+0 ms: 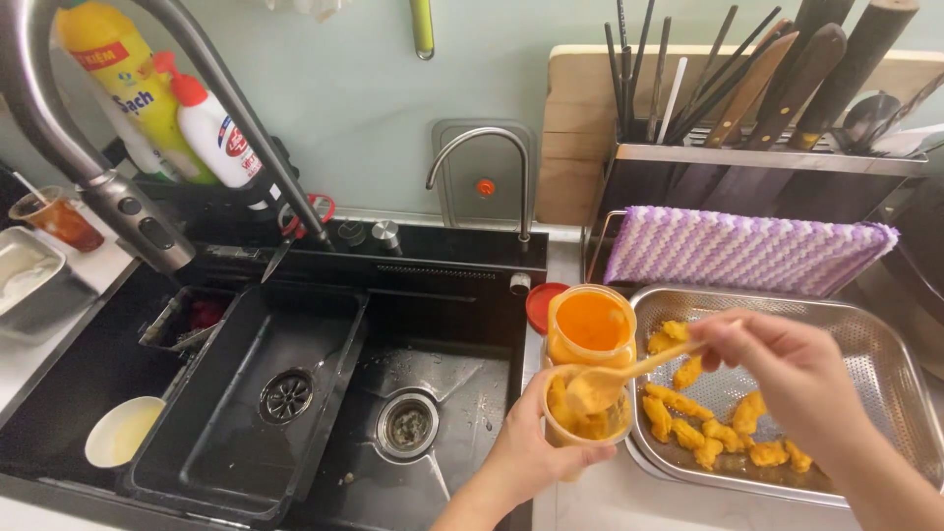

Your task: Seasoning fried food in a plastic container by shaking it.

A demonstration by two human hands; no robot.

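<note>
Two hands work at the counter right of the black sink (295, 393). The left hand (536, 454) wraps around a small clear jar (587, 418) of orange pieces, fingers curled tight on its side. The right hand (787, 369) pinches a wooden spoon (629, 376), bowl dipped into the jar's mouth. Just behind stands a second open jar (591, 324); a perforated steel tray (885, 364) sits beside.

I note a black sink (246, 393), a purple-and-white striped cloth (747, 251), a silver perforated tray (885, 344) of yellow-orange pieces (723, 433), an orange-filled jar (590, 324), a red lid (541, 305), a pale wooden spoon (629, 374).
</note>
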